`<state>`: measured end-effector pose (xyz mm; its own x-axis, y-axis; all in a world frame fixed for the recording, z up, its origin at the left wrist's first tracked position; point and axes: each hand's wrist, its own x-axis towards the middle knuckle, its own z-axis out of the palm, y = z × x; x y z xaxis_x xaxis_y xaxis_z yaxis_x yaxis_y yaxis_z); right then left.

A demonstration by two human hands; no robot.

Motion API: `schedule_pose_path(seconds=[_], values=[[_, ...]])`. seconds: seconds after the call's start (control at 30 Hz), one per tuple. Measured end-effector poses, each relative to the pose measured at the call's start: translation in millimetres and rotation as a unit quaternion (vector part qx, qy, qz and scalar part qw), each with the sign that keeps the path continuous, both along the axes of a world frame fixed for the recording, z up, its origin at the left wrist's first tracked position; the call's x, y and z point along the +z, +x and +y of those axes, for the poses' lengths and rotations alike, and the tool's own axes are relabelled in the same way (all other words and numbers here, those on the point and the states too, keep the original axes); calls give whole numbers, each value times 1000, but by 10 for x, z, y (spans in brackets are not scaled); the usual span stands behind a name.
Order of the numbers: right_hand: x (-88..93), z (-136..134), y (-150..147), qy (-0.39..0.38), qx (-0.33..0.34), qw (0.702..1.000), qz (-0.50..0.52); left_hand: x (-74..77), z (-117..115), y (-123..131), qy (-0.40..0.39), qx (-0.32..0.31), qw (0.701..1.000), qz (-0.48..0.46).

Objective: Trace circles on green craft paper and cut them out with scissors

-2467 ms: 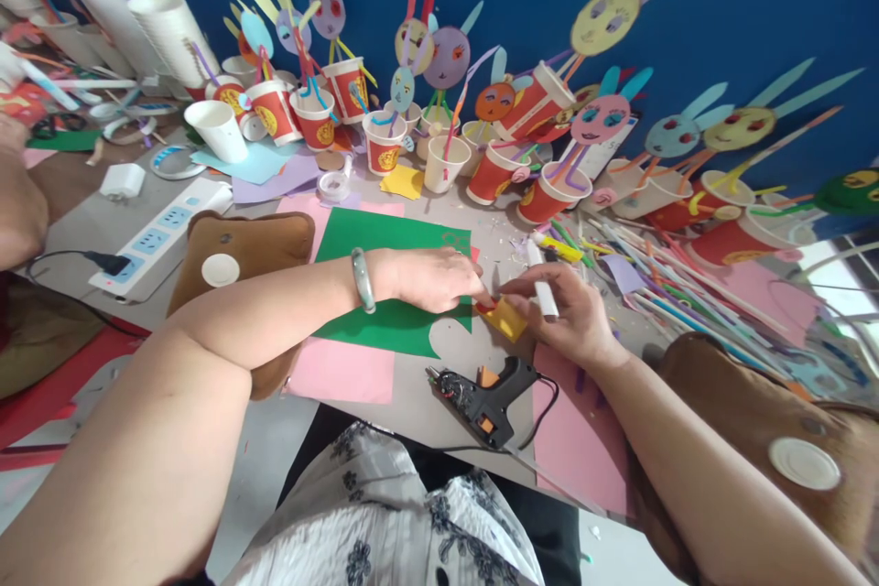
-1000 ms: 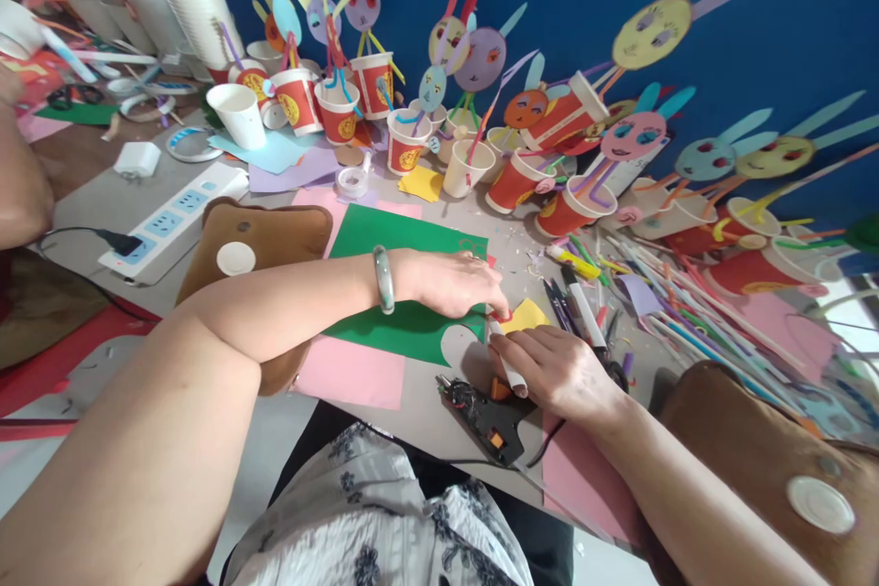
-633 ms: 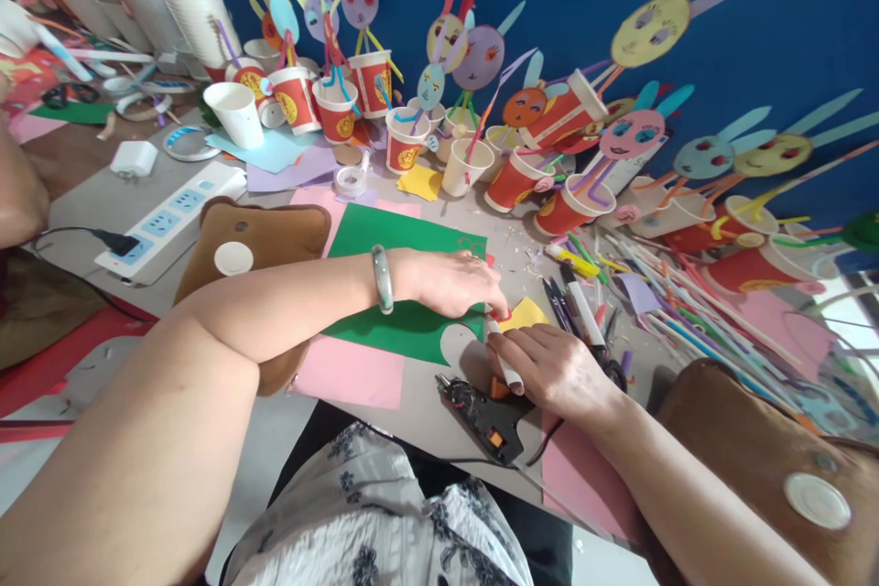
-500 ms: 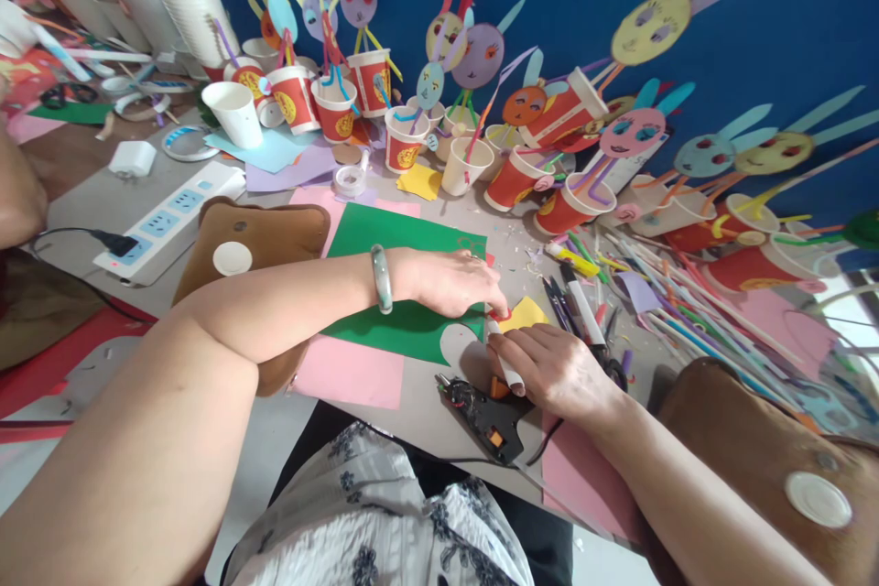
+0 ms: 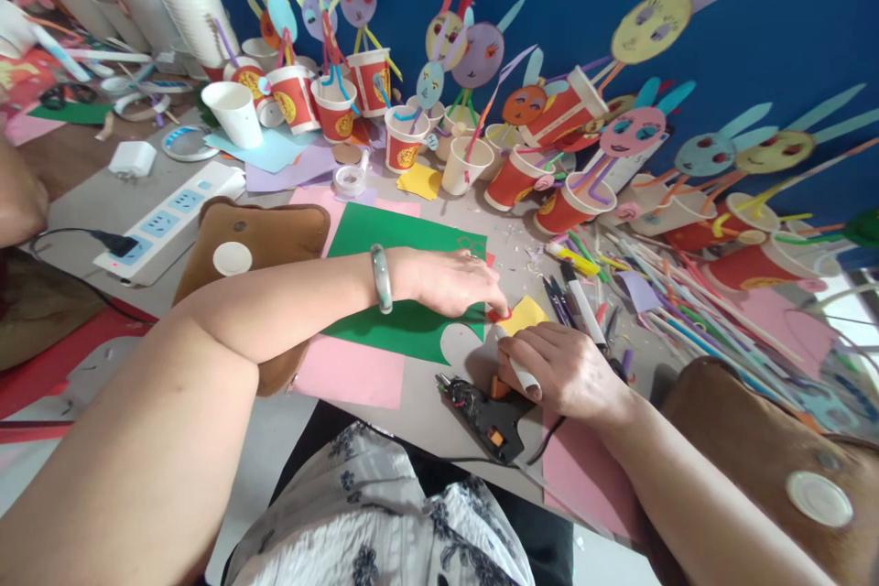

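Observation:
My left hand lies on the green paper sheet and its fingertips press a small red paper piece down against a yellow paper piece. My right hand is closed around a white glue stick, whose tip sits just beside the red piece. A black hot glue gun lies on the table under my right hand, near the front edge.
Red and white paper cups with paper bunny faces crowd the back along the blue wall. Straws and markers lie scattered to the right. A white power strip and brown pouch are on the left, with pink paper in front.
My right hand lowered the yellow piece and glue stick to the table beside the green sheet. In the last half second it drew back slightly to the right; my left hand stayed put.

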<state>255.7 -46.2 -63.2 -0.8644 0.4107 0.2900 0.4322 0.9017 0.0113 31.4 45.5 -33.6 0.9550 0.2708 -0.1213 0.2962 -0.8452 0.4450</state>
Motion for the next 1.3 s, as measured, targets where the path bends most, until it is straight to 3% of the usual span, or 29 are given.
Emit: schedule_pose_path(seconds=[0.27,0.77,1.13,1.3], values=[[20,42,34,-13,-17,999,25,18,-11,-4,20,-9,999,28],[-11,135,166,-106,-41,987,112,24,-20,-17,-2,4,1000,20],[-76,146,253,-119,-143,972,143,93,-43,-8,1,8,997,74],[-67,162,242,-172,-206,950,161,109,-54,-5,-4,11,996,83]])
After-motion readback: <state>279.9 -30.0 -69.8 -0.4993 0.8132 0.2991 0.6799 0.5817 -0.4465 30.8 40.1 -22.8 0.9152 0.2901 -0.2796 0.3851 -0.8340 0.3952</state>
